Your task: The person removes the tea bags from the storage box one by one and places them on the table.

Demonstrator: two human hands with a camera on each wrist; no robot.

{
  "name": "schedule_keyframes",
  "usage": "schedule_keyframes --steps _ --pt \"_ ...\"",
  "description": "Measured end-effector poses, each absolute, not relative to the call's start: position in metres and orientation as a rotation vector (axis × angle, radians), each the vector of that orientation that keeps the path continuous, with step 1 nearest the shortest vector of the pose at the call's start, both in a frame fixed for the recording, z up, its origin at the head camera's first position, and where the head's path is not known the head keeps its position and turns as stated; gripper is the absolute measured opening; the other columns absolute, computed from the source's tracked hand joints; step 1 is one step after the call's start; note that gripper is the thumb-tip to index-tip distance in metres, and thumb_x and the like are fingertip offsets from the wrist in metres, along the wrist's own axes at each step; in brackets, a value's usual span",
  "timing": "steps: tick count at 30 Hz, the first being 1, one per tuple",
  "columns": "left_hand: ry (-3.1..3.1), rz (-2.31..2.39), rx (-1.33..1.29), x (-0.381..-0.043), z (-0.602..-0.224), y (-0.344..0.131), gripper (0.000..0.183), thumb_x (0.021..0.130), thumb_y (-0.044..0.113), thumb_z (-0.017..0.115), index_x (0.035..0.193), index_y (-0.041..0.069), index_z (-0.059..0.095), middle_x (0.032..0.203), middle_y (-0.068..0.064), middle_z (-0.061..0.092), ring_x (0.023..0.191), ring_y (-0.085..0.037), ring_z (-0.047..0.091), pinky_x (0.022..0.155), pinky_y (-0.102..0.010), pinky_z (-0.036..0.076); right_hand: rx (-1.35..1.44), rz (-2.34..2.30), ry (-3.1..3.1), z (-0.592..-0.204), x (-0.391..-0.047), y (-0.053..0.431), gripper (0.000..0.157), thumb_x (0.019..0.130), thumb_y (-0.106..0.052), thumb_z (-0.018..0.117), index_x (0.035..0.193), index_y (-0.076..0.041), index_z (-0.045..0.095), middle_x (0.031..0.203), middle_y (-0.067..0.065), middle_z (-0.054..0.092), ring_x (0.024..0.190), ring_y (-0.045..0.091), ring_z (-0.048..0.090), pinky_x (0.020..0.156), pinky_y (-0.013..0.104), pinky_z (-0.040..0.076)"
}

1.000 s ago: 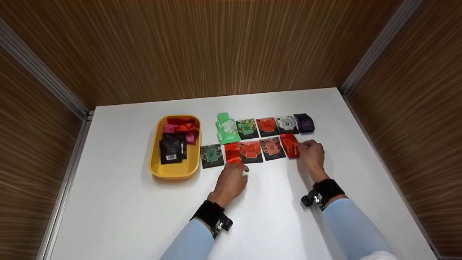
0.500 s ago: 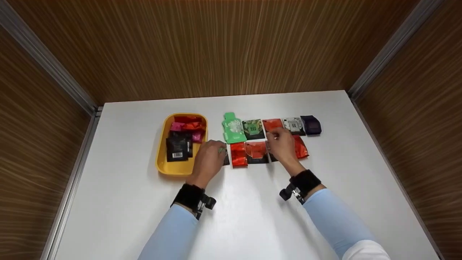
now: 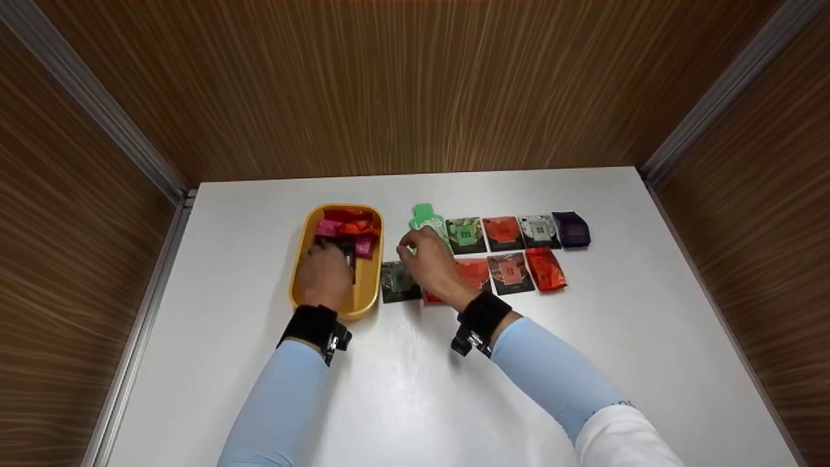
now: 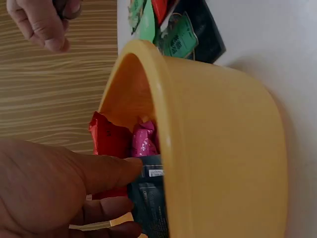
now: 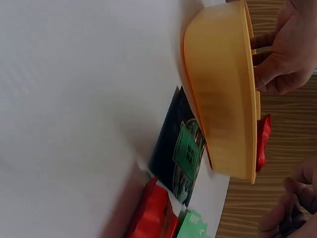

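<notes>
My left hand (image 3: 324, 272) reaches into the yellow bin (image 3: 300, 243). In the left wrist view, its thumb is at the upper edge of a black sachet (image 4: 148, 198) with a small white label, and its other fingers extend beside the sachet, apart from the thumb. My right hand (image 3: 428, 263) hangs over the left part of the sachet rows, its fingers loosely curled with nothing seen between them. It partly covers a green spouted packet (image 3: 423, 211) and a red packet (image 5: 151, 213). Beside the bin lies a dark sachet with a green label (image 3: 399, 282).
Beyond the right hand, two rows continue: a green-labelled sachet (image 3: 465, 235), red-labelled ones (image 3: 503, 233), a white-patterned one (image 3: 539, 231), a purple packet (image 3: 571, 229) and a red packet (image 3: 546, 270). Red (image 3: 358, 227) and pink (image 3: 364, 247) packets lie inside the bin. Wood-grain panels (image 3: 415, 84) enclose the table.
My left hand has gone from the near row leftward into the bin. My right hand has moved left from the red packet at the row's right end to above the green packet.
</notes>
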State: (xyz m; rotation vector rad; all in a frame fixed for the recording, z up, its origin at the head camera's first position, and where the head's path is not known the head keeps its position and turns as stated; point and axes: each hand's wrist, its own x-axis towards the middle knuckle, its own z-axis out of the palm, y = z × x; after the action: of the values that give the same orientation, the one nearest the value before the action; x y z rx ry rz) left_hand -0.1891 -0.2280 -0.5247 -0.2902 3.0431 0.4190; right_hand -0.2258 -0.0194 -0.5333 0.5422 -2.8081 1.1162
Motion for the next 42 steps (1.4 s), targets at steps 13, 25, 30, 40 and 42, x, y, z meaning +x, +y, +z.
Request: schedule_keyframes --steps 13,25,30,40,42 --pt "2.916 0.361 -0.394 -0.196 -0.544 -0.225 0.040 0.106 0.019 0.053 0.126 -0.013 0.067 0.133 -0.037 0.054 0.119 -0.051 0.058 0.092 -0.057 0.057 0.680 1.071 -2.794 -0.543 -0.211 -0.037 0.013 0.101 -0.016 0.068 0.102 -0.005 0.075 0.098 0.012 0.063 0.088 0.025 0.060 0.080 0.041 0.055" --pt "2.923 0.658 -0.354 -0.180 -0.515 -0.231 0.027 0.104 0.010 0.047 0.109 -0.006 0.067 0.105 -0.024 0.073 0.089 -0.033 0.067 0.078 -0.046 0.058 0.640 1.141 -2.818 -0.542 -0.206 -0.022 0.014 0.101 -0.017 0.068 0.104 -0.005 0.076 0.103 0.012 0.065 0.094 0.026 0.063 0.085 0.041 0.055" --pt "2.884 0.861 -0.391 -0.175 -0.493 -0.224 0.035 0.109 0.020 0.049 0.131 -0.005 0.062 0.103 -0.017 0.069 0.092 -0.030 0.064 0.076 -0.039 0.055 0.566 1.160 -2.811 -0.533 -0.207 -0.017 0.016 0.101 -0.020 0.068 0.106 -0.007 0.076 0.103 0.012 0.065 0.095 0.027 0.065 0.087 0.043 0.055" --pt "2.927 1.232 -0.228 -0.160 -0.482 -0.181 0.014 0.109 0.021 0.058 0.110 0.008 0.060 0.095 -0.012 0.067 0.087 -0.029 0.063 0.075 -0.041 0.051 0.427 1.617 -2.763 -0.515 -0.209 -0.004 0.040 0.104 -0.030 0.067 0.134 -0.005 0.068 0.118 0.013 0.072 0.099 0.026 0.069 0.088 0.041 0.055" --pt "2.899 1.345 -0.186 -0.155 -0.485 -0.171 0.012 0.109 0.022 0.059 0.110 0.009 0.060 0.093 -0.010 0.066 0.083 -0.026 0.061 0.072 -0.039 0.049 0.374 1.762 -2.755 -0.515 -0.210 0.003 0.047 0.103 -0.031 0.067 0.142 -0.005 0.062 0.123 0.014 0.071 0.101 0.026 0.070 0.086 0.038 0.055"
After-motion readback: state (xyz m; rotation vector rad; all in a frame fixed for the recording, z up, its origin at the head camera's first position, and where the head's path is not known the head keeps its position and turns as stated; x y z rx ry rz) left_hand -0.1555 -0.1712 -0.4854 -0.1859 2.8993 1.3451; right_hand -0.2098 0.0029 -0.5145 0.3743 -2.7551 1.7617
